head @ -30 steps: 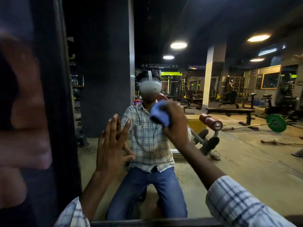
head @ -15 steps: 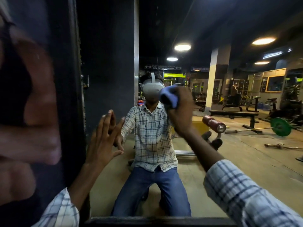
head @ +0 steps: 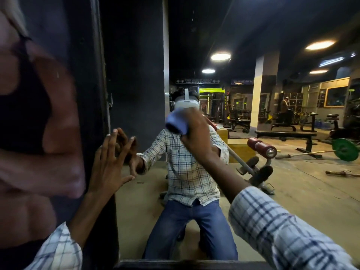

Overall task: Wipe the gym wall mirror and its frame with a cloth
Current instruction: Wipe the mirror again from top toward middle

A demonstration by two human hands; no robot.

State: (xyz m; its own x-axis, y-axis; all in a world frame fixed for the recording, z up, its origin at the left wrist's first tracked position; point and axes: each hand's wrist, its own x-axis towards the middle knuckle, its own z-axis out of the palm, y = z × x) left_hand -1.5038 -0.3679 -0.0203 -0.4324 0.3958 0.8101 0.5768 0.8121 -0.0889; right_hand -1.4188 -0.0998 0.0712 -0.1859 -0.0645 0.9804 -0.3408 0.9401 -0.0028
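Blue bunched cloth (head: 176, 123) held against mirror (head: 292, 191) glass toward its left edge by right hand (head: 196, 131), fingers (head: 190, 116) curled round it, left hand (head: 111, 162) touching glass beside dark frame (head: 101, 94), fingers spread

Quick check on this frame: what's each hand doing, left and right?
Left hand: open, fingers spread, touching the mirror.
Right hand: gripping the blue cloth against the glass.
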